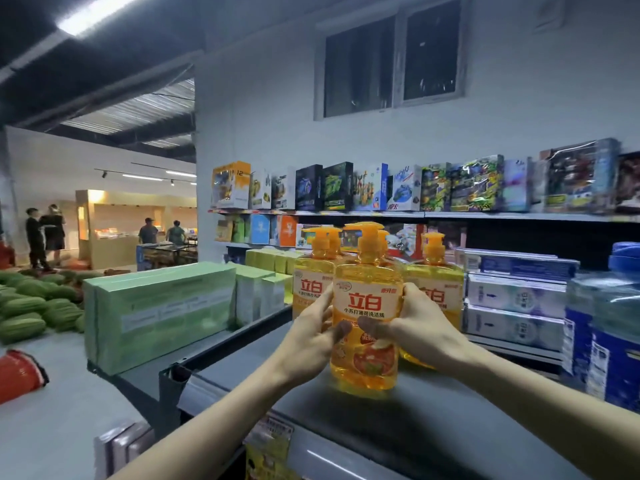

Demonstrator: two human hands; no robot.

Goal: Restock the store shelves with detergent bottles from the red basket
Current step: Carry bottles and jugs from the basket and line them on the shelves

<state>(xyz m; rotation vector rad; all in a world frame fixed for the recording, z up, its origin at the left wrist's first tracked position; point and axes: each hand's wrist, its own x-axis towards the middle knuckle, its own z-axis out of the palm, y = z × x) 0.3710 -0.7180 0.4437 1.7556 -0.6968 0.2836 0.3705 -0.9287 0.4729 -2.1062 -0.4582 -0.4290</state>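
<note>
While the grey shelf [346, 415] carries green boxes [156, 317] at its left and blue-white packs [516, 296] at its right, the gap between them is partly filled: at least 3 orange detergent bottles [311, 275] stand upright at the back. 1 more bottle [367, 303] is in front of them, its base at or just above the shelf, with the left hand [311, 341] and right hand [415, 327] each curled round a side. Restocking looks midway, with bare shelf left beside it. A red thing [19, 375] on the floor at left may be the basket, its contents out of sight
</note>
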